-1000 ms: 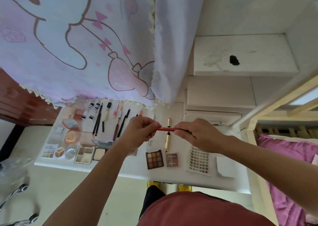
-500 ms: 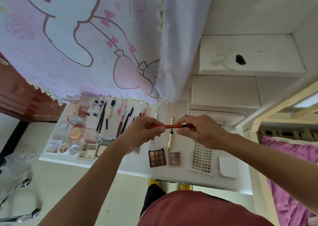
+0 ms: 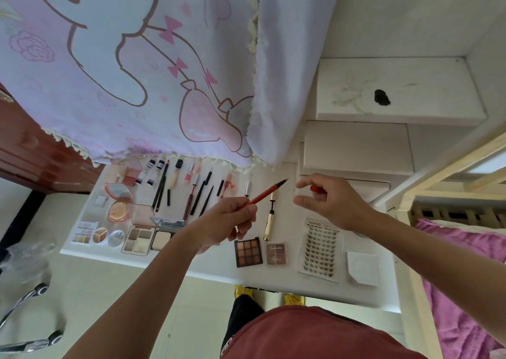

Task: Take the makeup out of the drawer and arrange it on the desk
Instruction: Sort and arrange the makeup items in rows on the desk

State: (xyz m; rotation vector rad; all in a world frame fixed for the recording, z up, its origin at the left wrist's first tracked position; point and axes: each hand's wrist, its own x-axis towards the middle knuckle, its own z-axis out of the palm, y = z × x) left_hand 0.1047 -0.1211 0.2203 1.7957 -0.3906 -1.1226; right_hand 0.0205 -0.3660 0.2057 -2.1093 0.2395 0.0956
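My left hand (image 3: 230, 219) pinches a red eyeliner pen (image 3: 267, 193) above the white desk (image 3: 208, 263), its dark brush tip bare and pointing up to the right. My right hand (image 3: 328, 202) holds the pen's red cap (image 3: 317, 188) just to the right of the tip, apart from it. Below the hands lie a gold mascara tube (image 3: 269, 221), a brown eyeshadow palette (image 3: 248, 252), a small pink palette (image 3: 276, 254) and a false-lash card (image 3: 321, 249). Pencils, tubes and compacts lie in rows at the desk's left.
A lilac cartoon curtain (image 3: 137, 71) hangs over the desk's far edge. White steps (image 3: 397, 90) rise at the right, beside a bed rail and pink bedding (image 3: 465, 276). A chair base (image 3: 30, 317) sits low left. A white pad (image 3: 362, 268) lies at the desk's right.
The pen was held capped between both hands. Now the cap is off in my right hand, which has drawn to the right, and the pen is tilted up in my left.
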